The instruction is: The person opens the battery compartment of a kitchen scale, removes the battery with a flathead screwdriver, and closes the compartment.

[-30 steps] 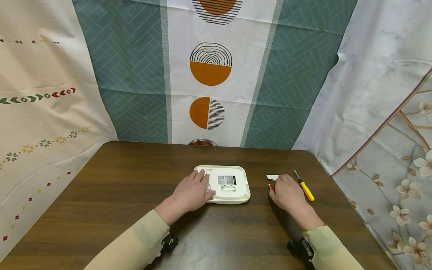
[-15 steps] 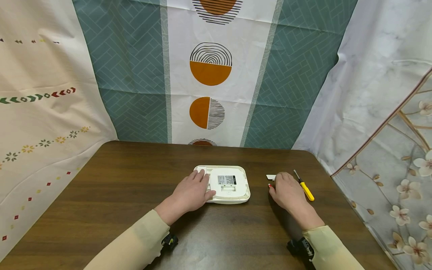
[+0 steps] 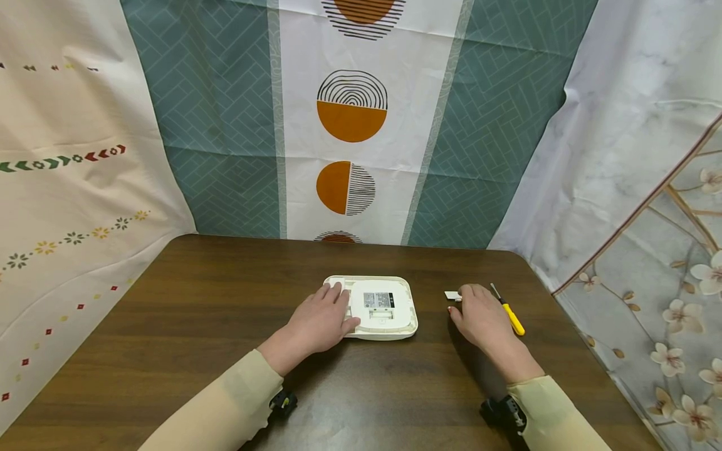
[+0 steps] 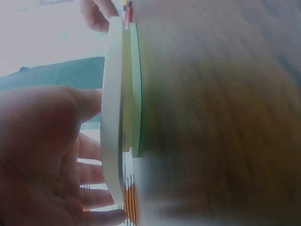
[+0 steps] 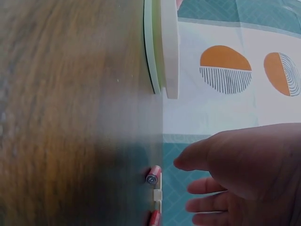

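In the head view a white, flat device with rounded corners (image 3: 389, 305) lies on the table, its label and a small rectangular recess facing up. My left hand (image 3: 318, 319) rests on its left part with the fingers spread out. On the right, my right hand (image 3: 485, 319) hovers over a small white plastic piece (image 3: 453, 295) and red batteries. The right wrist view shows one red battery (image 5: 153, 175) and part of another, with the white piece (image 5: 158, 195) between them. There, the right thumb and fingers stand apart from these things and hold nothing visible.
A screwdriver with a yellow handle (image 3: 514, 319) lies right of my right hand, its tip toward the back. Brown wooden table (image 3: 225, 300) surface surrounds everything. Patterned cloth (image 3: 355, 200) hangs behind the table and along both sides.
My right hand has shifted very slightly toward the back, and less of the red battery shows beside its thumb. The left hand and the device have stayed in place.
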`<action>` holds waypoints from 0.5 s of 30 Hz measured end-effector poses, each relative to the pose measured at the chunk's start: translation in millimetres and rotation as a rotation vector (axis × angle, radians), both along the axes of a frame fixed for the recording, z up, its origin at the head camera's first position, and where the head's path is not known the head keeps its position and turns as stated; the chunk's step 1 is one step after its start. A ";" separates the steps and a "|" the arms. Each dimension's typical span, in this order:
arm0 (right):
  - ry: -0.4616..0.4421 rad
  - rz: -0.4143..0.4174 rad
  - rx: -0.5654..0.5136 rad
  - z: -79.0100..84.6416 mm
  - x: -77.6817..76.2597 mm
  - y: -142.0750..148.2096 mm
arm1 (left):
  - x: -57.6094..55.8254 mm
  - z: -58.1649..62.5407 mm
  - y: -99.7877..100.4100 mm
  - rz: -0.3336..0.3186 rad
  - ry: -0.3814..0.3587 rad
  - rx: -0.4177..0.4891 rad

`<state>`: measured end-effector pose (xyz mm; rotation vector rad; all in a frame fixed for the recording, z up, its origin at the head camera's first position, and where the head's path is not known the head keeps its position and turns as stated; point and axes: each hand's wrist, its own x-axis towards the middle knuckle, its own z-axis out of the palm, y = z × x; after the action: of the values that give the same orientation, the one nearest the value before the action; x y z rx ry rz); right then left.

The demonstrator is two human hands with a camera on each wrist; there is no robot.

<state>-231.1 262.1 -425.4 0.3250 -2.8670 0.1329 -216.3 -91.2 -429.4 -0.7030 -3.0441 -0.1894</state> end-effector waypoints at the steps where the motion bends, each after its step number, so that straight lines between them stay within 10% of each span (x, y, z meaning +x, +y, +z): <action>1: 0.001 0.002 -0.001 0.8 0.3 -0.1 | 0.1 0.4 0.0 0.000 -0.003 0.000; 15: -0.044 0.049 0.014 13.8 -6.2 11.4 | -0.6 -0.4 -0.6 0.000 -0.007 -0.002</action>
<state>-237.3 273.5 -411.6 0.4003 -2.9055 0.1309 -216.9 -91.8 -429.7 -0.7046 -3.0515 -0.1892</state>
